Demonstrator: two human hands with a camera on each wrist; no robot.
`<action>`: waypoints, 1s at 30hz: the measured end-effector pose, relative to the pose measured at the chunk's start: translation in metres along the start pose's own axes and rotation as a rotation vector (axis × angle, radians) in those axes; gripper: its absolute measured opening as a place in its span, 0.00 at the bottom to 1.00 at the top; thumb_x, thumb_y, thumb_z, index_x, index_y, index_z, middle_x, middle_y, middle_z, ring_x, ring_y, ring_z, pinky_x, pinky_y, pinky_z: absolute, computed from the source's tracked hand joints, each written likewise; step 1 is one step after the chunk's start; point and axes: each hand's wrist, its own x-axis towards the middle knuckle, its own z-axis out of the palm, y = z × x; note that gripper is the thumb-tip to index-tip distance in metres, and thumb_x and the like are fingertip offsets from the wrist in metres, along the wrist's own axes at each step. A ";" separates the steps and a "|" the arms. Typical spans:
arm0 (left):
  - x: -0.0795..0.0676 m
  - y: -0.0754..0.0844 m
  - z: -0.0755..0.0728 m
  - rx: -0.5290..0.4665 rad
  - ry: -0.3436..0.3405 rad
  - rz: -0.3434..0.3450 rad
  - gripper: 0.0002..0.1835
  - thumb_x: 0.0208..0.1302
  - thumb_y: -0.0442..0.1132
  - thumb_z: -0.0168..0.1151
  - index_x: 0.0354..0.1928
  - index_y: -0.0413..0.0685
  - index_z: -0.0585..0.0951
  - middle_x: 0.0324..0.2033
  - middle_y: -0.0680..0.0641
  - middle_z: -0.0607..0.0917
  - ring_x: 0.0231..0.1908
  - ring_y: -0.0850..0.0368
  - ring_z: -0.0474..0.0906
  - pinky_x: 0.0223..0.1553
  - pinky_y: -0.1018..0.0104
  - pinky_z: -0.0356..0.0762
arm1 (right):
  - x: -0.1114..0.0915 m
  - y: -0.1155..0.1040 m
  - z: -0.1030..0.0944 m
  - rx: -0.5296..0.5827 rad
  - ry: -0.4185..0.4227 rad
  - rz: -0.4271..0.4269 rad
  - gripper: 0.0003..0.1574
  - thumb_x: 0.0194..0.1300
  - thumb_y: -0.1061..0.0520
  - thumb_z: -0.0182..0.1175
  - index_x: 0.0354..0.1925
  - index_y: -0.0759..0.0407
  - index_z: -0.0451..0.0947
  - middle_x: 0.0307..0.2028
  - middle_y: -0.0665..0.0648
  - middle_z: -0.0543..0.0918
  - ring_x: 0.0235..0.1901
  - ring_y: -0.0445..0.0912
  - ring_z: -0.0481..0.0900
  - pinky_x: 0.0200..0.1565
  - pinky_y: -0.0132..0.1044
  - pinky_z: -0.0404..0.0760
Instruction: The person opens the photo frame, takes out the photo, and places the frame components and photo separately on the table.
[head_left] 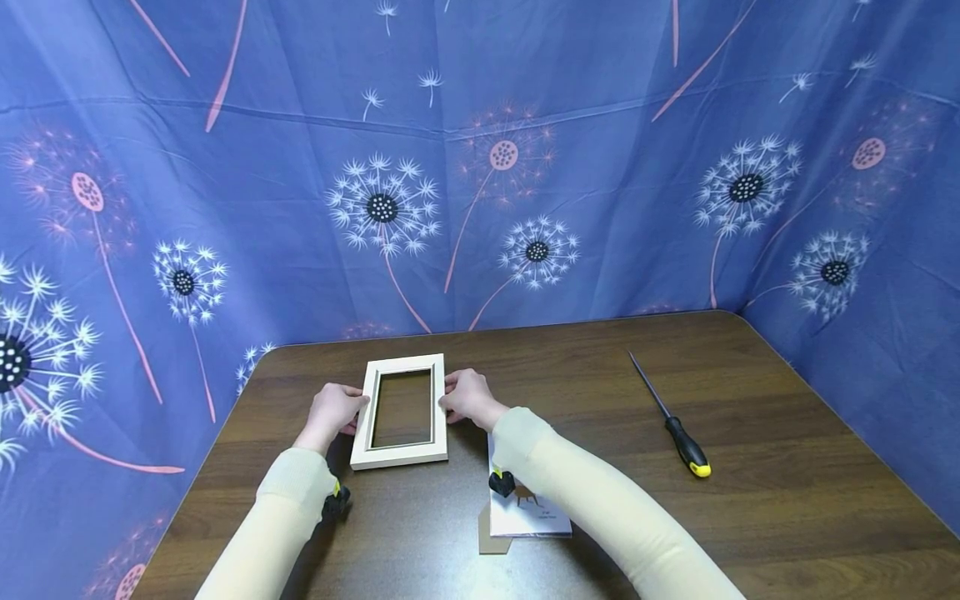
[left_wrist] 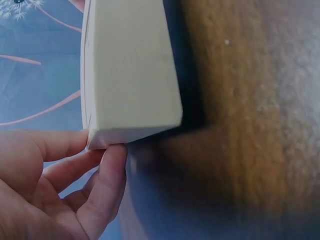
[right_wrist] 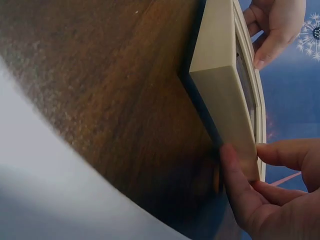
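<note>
A cream picture frame (head_left: 400, 455) is at the left part of the table, its opening showing bare brown wood through it. My left hand (head_left: 337, 411) pinches its left side between thumb and fingers; the left wrist view shows the fingertips at the edge of the thick frame side (left_wrist: 132, 65). On the opposite side my right hand (head_left: 470, 395) grips the frame too, with the thumb on the front face and a finger along the outer side (right_wrist: 227, 110). A dark shadow runs along the frame's lower edge in both wrist views.
A white sheet with a printed animal picture (head_left: 528, 521) lies partly hidden under my right forearm. Brown cardboard (head_left: 493, 545) sticks out from beneath it. To the right lies a screwdriver (head_left: 686, 446) with a black and yellow handle. Blue patterned cloth (head_left: 600, 167) hangs behind the table (head_left: 787, 500).
</note>
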 end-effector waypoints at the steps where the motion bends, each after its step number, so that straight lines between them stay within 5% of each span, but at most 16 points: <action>1: 0.000 0.000 0.000 0.001 -0.001 -0.001 0.19 0.63 0.37 0.58 0.51 0.30 0.78 0.31 0.37 0.83 0.16 0.59 0.76 0.19 0.65 0.83 | 0.001 0.000 0.000 0.001 0.001 0.001 0.25 0.49 0.74 0.59 0.49 0.76 0.75 0.37 0.64 0.78 0.25 0.45 0.81 0.25 0.41 0.86; 17: 0.004 -0.002 0.001 -0.009 -0.009 -0.031 0.19 0.62 0.38 0.59 0.51 0.32 0.79 0.30 0.40 0.82 0.17 0.59 0.76 0.20 0.65 0.83 | 0.001 0.003 0.000 0.035 -0.003 0.001 0.26 0.50 0.74 0.59 0.51 0.76 0.74 0.41 0.69 0.77 0.23 0.44 0.81 0.24 0.40 0.86; 30: -0.001 0.009 -0.002 0.093 0.026 -0.015 0.21 0.63 0.41 0.57 0.52 0.31 0.77 0.26 0.37 0.81 0.15 0.59 0.78 0.18 0.64 0.83 | -0.011 -0.011 -0.023 0.005 -0.137 0.034 0.33 0.56 0.71 0.59 0.60 0.76 0.65 0.52 0.72 0.74 0.39 0.58 0.83 0.33 0.44 0.87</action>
